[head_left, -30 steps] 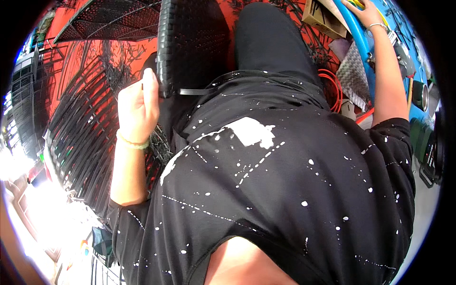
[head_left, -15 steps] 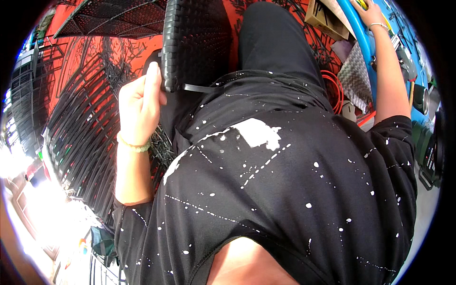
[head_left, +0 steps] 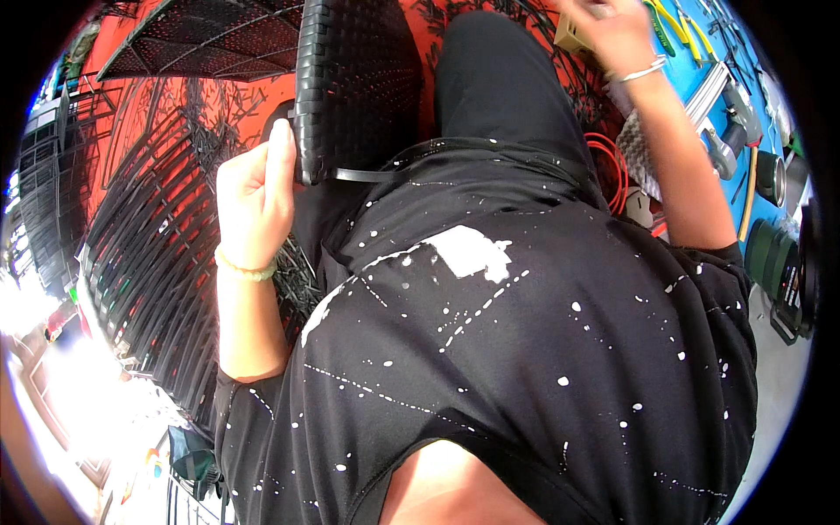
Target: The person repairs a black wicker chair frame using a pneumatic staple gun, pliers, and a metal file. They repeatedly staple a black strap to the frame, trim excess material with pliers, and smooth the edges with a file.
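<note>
A black woven wicker piece [head_left: 317, 96] stands over my lap, its edge wrapped in flat plastic strips. My left hand [head_left: 255, 197] is closed at its lower left corner, thumb laid up along the edge. From that corner a loose flat black strip [head_left: 363, 176] sticks out toward my shirt. My right hand [head_left: 612, 35] is raised at the top, beyond my right knee and left of the blue table. Its fingers are smeared by motion and partly cut off by the frame, so whether it holds anything does not show.
On the blue table [head_left: 744, 184] at right lie yellow-handled tools [head_left: 687, 35], a grey power tool [head_left: 739, 118] and a dark cylinder [head_left: 770, 178]. A red coil of tubing [head_left: 610, 171] sits beside my thigh. Black slatted wicker frames [head_left: 157, 254] and strip scraps cover the red floor [head_left: 114, 96] at left.
My right hand has left the yellow-handled tools on the table and swung left toward the wicker piece. My left hand keeps its grip; the piece's lower corner sits slightly lower.
</note>
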